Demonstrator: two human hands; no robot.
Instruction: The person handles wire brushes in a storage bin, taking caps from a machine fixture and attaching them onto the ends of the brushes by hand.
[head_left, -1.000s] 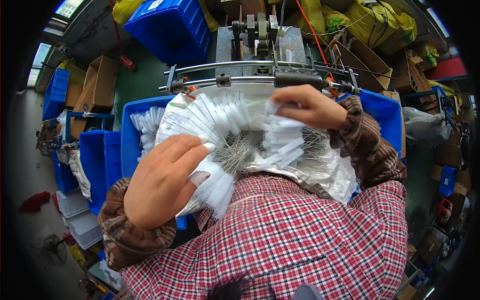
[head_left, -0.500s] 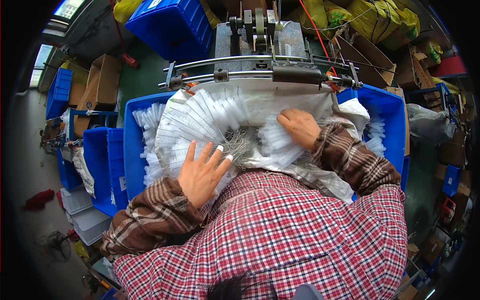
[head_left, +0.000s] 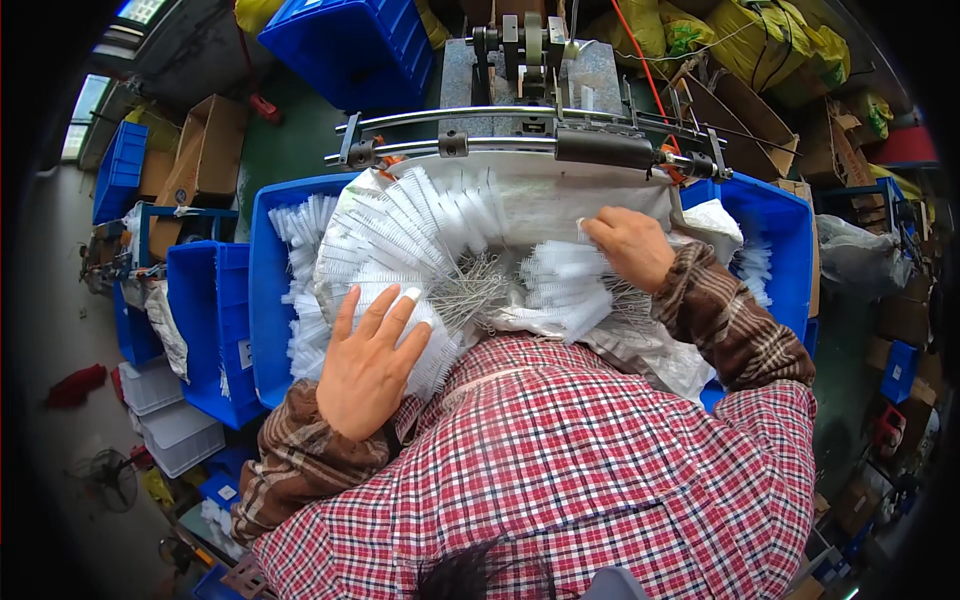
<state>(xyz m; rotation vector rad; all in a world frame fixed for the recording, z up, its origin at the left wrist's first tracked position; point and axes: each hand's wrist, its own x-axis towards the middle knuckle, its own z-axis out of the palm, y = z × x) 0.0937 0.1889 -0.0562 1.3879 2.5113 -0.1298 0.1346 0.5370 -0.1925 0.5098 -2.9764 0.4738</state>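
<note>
My left hand is open, fingers spread and pointing away from me, at the near edge of a fanned heap of white-bristled wire brushes. A white covering wraps one of its fingertips. The brushes' thin metal stems cross in a tangle at the middle. My right hand has its fingers curled together above the far right side of a second brush pile. Something white shows at its fingertips; whether it is a covering or a held piece is unclear. Both piles lie on a whitish woven sheet.
Beyond the sheet stands a machine with metal rods and a black roller. A large blue bin beneath the sheet holds more brushes at both sides. Other blue bins and grey crates stand left; cardboard boxes and yellow sacks are at the back right.
My left hand has drawn back left and toward me, off the stems. The right hand has lifted off the right pile and shifted right, uncovering more of the brushes.
</note>
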